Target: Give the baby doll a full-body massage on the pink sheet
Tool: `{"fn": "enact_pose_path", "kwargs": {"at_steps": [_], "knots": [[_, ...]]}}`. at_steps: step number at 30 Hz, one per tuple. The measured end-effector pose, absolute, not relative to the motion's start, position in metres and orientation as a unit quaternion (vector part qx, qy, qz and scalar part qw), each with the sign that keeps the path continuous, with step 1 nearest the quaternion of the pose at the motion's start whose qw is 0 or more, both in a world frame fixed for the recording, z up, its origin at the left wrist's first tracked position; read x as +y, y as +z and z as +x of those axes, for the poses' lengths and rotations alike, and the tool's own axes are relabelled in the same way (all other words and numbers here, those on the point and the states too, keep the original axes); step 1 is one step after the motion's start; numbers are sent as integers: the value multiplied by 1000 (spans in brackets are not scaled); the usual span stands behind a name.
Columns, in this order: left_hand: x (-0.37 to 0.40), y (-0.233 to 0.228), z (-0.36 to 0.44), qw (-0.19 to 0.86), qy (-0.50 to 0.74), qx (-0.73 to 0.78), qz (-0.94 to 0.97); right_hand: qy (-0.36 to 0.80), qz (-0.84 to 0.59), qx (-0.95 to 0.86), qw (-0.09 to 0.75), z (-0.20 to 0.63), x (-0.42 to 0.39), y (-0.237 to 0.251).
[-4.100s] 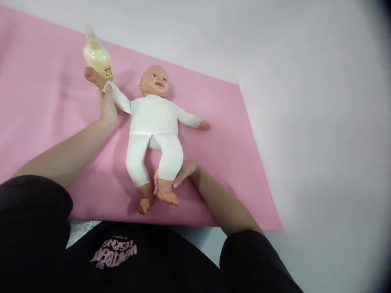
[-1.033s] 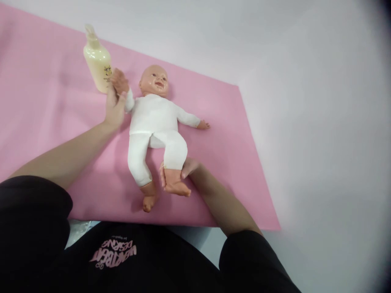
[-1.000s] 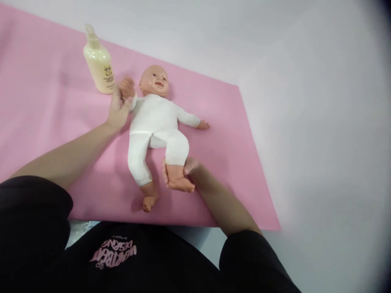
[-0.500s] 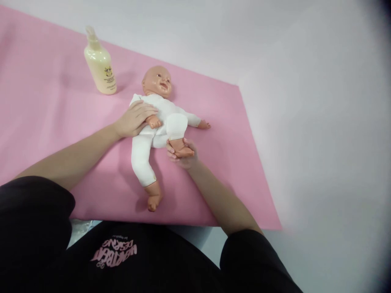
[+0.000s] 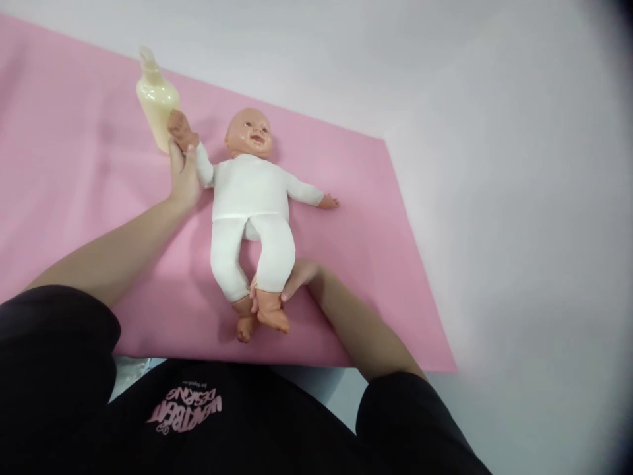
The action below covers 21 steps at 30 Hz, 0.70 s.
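A baby doll (image 5: 251, 191) with a white cloth body lies face up, its head toward the far edge. My left hand (image 5: 184, 177) is closed around the doll's forearm at image left, holding it out beside the head, with the doll's hand raised above my thumb. Round the lower leg at image right, just above the foot, my right hand (image 5: 297, 277) is closed; some of its fingers are hidden behind that leg. The doll's other leg lies bent beside it, and its other arm stretches out to the right.
A pale yellow pump bottle (image 5: 157, 105) stands behind my left hand, partly covered by the doll's hand. The pink mat (image 5: 356, 264) spreads under everything, its edges at the back, right and front. A white surface (image 5: 519, 198) lies beyond it.
My left hand has swung the doll's arm from across its belly out to the upper left. My right hand has lowered the raised, bent leg toward the front, straightening it.
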<state>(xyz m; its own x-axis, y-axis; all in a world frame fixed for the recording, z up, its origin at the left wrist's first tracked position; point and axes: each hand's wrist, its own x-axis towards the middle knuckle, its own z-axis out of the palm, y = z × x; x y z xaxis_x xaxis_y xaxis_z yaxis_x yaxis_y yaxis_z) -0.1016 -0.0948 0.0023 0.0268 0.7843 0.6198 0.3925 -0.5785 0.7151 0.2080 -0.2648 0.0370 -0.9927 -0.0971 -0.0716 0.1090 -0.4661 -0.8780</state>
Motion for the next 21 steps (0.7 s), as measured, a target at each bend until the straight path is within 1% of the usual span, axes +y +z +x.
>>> {"fn": "enact_pose_path", "kwargs": {"at_steps": [2, 6, 8, 11, 13, 16, 18, 19, 21], "knots": [[-82, -10, -110, 218, 596, 458, 622, -843, 20, 531, 83, 206, -264, 41], [-67, -22, -117, 276, 624, 485, 547, -838, 38, 540, 60, 206, -263, 40], [-68, -20, -115, 278, 630, 480, 543, -840, 7, 538, 66, 207, -262, 38], [-80, -8, -107, 252, 626, 464, 574, -855, -34, 515, 60, 208, -262, 33], [-93, 2, -99, 230, 606, 444, 619, -877, -49, 478, 8, 209, -262, 26], [-117, 18, -86, 206, 576, 404, 680, -896, -85, 422, -111, 210, -261, 10], [-132, 28, -79, 171, 552, 380, 722, -890, -101, 403, -188, 211, -259, 4], [-138, 33, -76, 144, 533, 367, 749, -885, -88, 397, -227, 211, -258, 3], [-147, 41, -72, 105, 480, 332, 805, -870, -9, 378, -315, 213, -256, 7]]}}
